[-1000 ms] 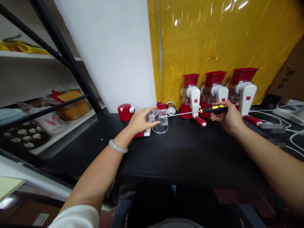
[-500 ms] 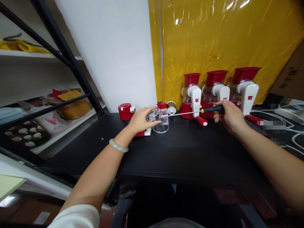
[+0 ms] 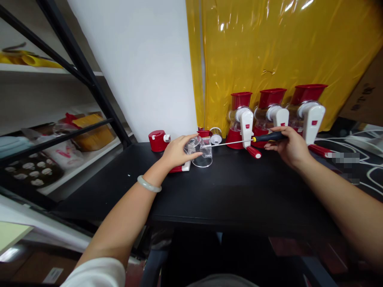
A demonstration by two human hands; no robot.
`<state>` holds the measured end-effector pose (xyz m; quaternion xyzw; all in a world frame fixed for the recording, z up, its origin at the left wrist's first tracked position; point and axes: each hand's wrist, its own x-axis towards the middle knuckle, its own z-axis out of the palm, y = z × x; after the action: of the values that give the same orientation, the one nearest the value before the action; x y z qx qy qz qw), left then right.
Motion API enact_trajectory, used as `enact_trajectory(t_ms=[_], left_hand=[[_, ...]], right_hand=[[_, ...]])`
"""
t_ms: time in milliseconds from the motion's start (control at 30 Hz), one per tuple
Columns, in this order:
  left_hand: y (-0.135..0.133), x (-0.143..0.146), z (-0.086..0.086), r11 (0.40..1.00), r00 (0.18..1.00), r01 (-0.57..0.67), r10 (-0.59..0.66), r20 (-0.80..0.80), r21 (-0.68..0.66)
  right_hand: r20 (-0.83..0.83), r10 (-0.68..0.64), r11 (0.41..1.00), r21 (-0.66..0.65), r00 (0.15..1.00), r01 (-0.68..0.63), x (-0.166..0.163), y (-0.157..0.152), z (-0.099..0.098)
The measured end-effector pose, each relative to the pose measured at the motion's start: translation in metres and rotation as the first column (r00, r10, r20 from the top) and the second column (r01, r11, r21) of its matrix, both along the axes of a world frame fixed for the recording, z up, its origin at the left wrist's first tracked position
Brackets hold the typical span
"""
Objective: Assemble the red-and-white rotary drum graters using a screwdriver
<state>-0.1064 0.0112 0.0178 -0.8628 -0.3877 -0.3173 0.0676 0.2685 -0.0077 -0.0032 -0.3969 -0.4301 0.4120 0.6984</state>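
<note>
My left hand [image 3: 176, 152] is closed round a clear plastic grater body [image 3: 205, 158] lying on its side on the black table. In my right hand [image 3: 291, 150] is a screwdriver [image 3: 267, 138] with a black and yellow handle, the fingers about its rear end. Its long shaft runs level to the left, and the tip meets the clear body; the exact contact point is too small to make out. Left of my left hand sits a red base part [image 3: 157, 141]. Behind the clear body lies a metal grating drum [image 3: 216, 136] with a white end.
Three red and white rotary graters stand at the back right, the nearest one [image 3: 241, 119] just behind the screwdriver. A red and white crank handle [image 3: 181, 168] lies below my left hand. White cables [image 3: 363, 147] are at the right, a shelf rack [image 3: 101, 103] at the left.
The fingers of my right hand have shifted on the screwdriver handle, now a little straighter. My left hand and the clear grater body stay in place.
</note>
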Motion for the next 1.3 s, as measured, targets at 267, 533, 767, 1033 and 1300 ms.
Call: enact_trajectory(t_ms=[267,533,767,1033,1300], left_hand=[[0.000,0.000,0.000,1.000,1.000,0.007,-0.007,0.012,-0.015],[-0.001,0.000,0.001,1.000,1.000,0.014,-0.014,0.016,-0.010],[0.000,-0.001,-0.001,1.000,1.000,0.008,-0.008,0.013,-0.006],[-0.001,0.000,0.001,1.000,1.000,0.005,-0.005,0.010,-0.013],[0.000,-0.001,0.000,1.000,1.000,0.004,-0.003,0.005,-0.015]], right_hand=[[0.075,-0.081,0.995,-0.048,0.994,0.085,0.000,0.004,-0.005],[0.119,-0.113,0.993,-0.015,0.986,0.115,0.001,0.005,-0.008],[0.289,-0.172,0.982,0.126,0.942,0.140,0.007,0.006,-0.013],[0.057,-0.030,0.999,-0.027,0.998,0.032,0.006,0.008,-0.008],[0.093,-0.103,0.995,0.005,0.990,0.103,0.002,0.006,-0.006]])
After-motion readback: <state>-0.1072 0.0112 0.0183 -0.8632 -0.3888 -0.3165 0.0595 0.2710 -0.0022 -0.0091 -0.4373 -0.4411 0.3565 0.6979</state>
